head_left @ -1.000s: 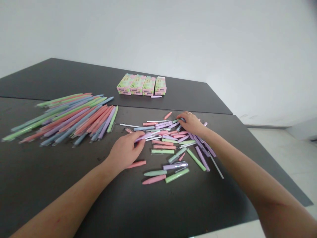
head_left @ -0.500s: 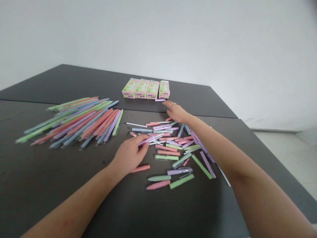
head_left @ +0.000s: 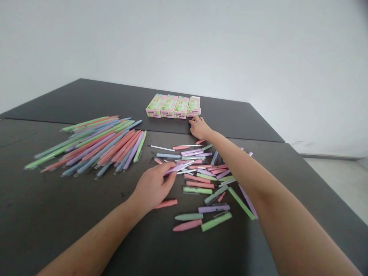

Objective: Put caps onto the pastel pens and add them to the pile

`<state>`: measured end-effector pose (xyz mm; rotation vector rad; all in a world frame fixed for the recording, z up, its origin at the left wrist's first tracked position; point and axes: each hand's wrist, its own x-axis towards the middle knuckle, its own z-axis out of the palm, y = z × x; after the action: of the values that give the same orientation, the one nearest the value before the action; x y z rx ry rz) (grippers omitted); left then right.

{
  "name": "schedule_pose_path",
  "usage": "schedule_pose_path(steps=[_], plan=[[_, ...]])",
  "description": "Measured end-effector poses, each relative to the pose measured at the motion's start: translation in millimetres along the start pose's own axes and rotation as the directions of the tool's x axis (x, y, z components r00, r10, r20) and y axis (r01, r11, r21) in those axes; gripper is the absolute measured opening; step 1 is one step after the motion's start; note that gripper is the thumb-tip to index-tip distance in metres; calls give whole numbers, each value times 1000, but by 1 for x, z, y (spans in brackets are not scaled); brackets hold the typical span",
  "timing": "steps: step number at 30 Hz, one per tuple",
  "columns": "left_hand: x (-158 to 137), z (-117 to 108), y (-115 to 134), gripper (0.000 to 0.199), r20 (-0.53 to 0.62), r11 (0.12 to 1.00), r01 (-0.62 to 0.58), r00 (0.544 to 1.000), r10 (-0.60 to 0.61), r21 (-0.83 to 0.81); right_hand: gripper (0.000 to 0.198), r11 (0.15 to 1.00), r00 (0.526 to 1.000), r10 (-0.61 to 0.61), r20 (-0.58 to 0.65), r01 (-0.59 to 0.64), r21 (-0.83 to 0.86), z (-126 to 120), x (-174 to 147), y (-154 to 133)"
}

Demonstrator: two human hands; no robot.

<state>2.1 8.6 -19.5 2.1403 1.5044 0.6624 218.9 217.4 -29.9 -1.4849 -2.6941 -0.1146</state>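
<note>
Your left hand [head_left: 155, 182] is pinching a purple pen barrel [head_left: 172, 169] at the left edge of the pen parts [head_left: 200, 184]; its long axis is running sideways, pointing right and slightly away. Your right hand [head_left: 200, 129], among those parts a second ago, is now reaching before the rightmost box [head_left: 194, 105]; its grip cannot be told.

Pale wall [head_left: 184, 46], seemingly tiled floor [head_left: 336, 172]
</note>
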Motion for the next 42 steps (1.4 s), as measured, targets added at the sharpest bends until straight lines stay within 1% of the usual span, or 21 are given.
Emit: schedule_pose_path(steps=[2, 4, 5, 8, 11, 15, 19, 22, 24, 28, 30, 31, 32, 34, 37, 42], plan=[[0, 1, 0, 32, -6, 1000, -3, 1000, 3, 7, 40, 997, 997, -72, 5, 72, 33, -2, -16, -1], [0, 1, 0, 32, -15, 1000, -6, 1000, 6, 16, 44, 984, 990, -144, -7, 144, 104, -5, -37, -1], [-1, 2, 0, 33, -20, 1000, -3, 1000, 4, 20, 45, 975, 987, -158, -21, 159, 155, -7, -48, -2], [0, 2, 0, 33, -23, 1000, 2, 1000, -2, 24, 43, 921, 968, -251, -31, 248, 299, -15, -80, -4], [1, 3, 0, 32, -17, 1000, -8, 1000, 9, 26, 42, 877, 954, -297, -37, 288, 385, -22, -103, -8], [1, 4, -2, 32, -14, 999, -34, 999, 34, 19, 43, 839, 951, -303, -57, 295, 458, -28, -119, -14], [-1, 5, -2, 31, -37, 998, -60, 998, 60, -9, 44, 819, 950, -285, -128, 311, 482, -34, -115, -20], [-4, 4, 1, 30, -64, 991, -127, 990, 124, -39, 42, 804, 934, -331, -136, 355, 478, -39, -99, -32], [-6, 3, 2, 28, -61, 988, -149, 987, 146, -40, 41, 779, 906, -407, -116, 411, 473, -41, -84, -46], [-7, 0, 4, 22, -23, 980, -196, 981, 195, -47, 39, 706, 819, -570, -61, 527, 473, -42, -57, -80], [-8, 0, 5, 21, -9, 978, -202, 979, 202, -49, 38, 686, 781, -624, -20, 560, 465, -41, -49, -92], [-8, 0, 5, 21, -6, 979, -201, 980, 201, -46, 38, 684, 770, -638, -3, 568, 457, -41, -47, -96], [-9, 0, 5, 22, 0, 979, -201, 980, 201, -40, 38, 690, 769, -640, 8, 569, 447, -40, -46, -97], [-9, 1, 6, 23, 15, 978, -205, 979, 205, -26, 38, 712, 787, -617, 10, 553, 432, -38, -47, -96], [-10, 1, 7, 23, 40, 974, -227, 973, 228, -20, 38, 739, 821, -571, -2, 516, 432, -36, -52, -86], [-11, 2, 7, 23, 40, 968, -252, 967, 252, -15, 37, 755, 863, -505, -3, 444, 482, -35, -62, -67]])
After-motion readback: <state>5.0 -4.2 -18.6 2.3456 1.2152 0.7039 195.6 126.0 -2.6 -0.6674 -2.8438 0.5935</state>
